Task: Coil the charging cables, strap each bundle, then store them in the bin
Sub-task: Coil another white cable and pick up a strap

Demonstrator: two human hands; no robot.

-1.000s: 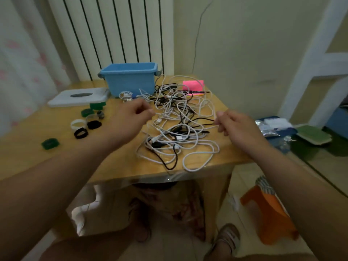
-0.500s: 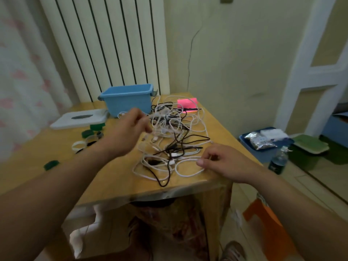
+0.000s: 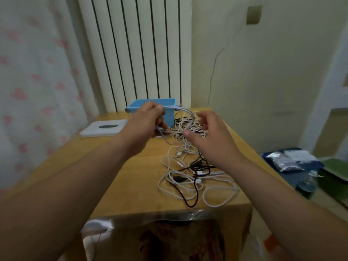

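Note:
A tangle of white and black charging cables [image 3: 190, 176] lies on the right half of the wooden table [image 3: 135, 185]. My left hand [image 3: 145, 125] is raised in front of the blue bin [image 3: 169, 102] and grips a white cable [image 3: 185, 111] that arcs up out of the pile. To its right my right hand [image 3: 211, 136] hovers over the far part of the tangle with fingers loosely spread, holding nothing I can see. The bin stands at the table's back edge, partly hidden by my left hand.
A white lid [image 3: 104, 128] lies flat at the back left of the table. A radiator [image 3: 135, 49] and curtain stand behind. Beside the table on the right sits a blue tray [image 3: 293, 162] with bags and a water bottle [image 3: 308, 183] on the floor.
My left hand rose toward the bin, pulling a white cable up from the pile. My right hand left the table's front edge and moved up over the tangle. The view tilted upward.

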